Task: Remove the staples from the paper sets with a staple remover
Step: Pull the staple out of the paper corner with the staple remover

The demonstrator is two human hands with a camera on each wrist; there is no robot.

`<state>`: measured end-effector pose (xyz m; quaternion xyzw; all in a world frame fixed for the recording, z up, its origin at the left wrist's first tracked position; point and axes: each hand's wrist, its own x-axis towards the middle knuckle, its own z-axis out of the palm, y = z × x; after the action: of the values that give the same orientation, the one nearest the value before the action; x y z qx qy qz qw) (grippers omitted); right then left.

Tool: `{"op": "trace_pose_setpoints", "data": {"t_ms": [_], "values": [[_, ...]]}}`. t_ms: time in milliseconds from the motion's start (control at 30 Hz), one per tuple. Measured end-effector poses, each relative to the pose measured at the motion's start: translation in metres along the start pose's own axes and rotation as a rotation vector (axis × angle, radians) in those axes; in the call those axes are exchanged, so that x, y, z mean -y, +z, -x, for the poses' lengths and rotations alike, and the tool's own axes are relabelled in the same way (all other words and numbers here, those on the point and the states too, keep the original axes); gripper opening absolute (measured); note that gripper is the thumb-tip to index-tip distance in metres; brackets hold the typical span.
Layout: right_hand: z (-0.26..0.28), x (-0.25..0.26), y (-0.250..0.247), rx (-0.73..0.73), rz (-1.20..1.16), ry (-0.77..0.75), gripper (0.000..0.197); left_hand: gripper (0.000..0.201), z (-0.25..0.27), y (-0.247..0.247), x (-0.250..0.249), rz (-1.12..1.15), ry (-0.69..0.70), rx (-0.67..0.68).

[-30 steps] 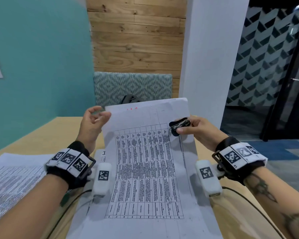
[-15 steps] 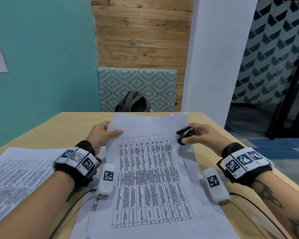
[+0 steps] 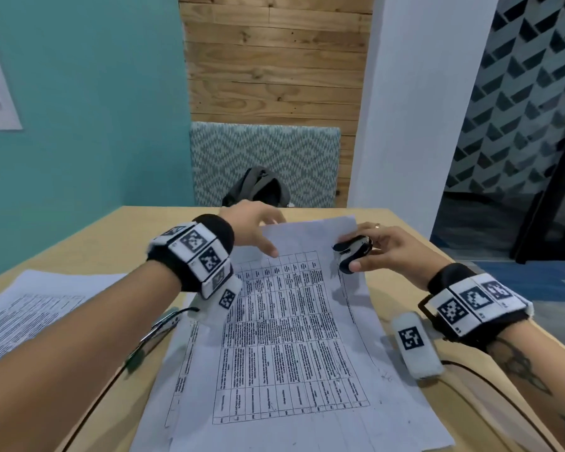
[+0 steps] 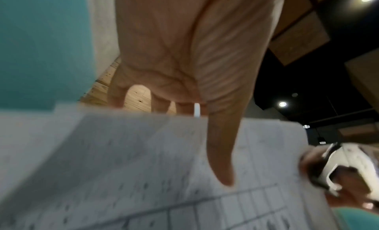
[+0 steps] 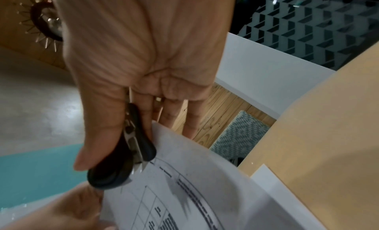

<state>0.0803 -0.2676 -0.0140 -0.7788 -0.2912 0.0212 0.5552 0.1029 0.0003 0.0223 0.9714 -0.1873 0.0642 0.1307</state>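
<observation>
A stapled paper set [image 3: 291, 337] printed with a table lies lengthwise on the wooden table [image 3: 111, 243]. My left hand [image 3: 268, 233] hovers over its far left corner with relaxed fingers. In the left wrist view the thumb [image 4: 221, 152] points straight down over the sheet [image 4: 123, 168] and the fingers pass behind its far edge. My right hand [image 3: 372, 252] grips a black staple remover [image 3: 353, 252] at the far right corner. In the right wrist view the remover [image 5: 123, 160] sits between thumb and forefinger, its metal tips at the curled paper edge [image 5: 205, 193].
A second stack of printed sheets [image 3: 23, 318] lies at the table's left. Behind the table stands a patterned chair [image 3: 265, 151] with a dark bag [image 3: 258, 187] on it. A white pillar [image 3: 405, 125] rises at the right. Cables trail from both wrists.
The raised paper set has come down flat on the table. My left hand let go of its left edge and moved right across the top. The right hand kept the remover at the corner.
</observation>
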Motion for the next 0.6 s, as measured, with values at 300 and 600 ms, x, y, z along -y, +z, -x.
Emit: {"op": "trace_pose_setpoints", "data": {"t_ms": [300, 600], "values": [[0.003, 0.010, -0.009, 0.116, 0.086, 0.078, 0.039, 0.032, 0.013, -0.037, -0.043, 0.102, 0.097, -0.293], [-0.008, 0.041, -0.012, -0.046, -0.022, -0.086, 0.030, 0.024, 0.050, -0.075, 0.019, 0.482, -0.011, -0.623]]}}
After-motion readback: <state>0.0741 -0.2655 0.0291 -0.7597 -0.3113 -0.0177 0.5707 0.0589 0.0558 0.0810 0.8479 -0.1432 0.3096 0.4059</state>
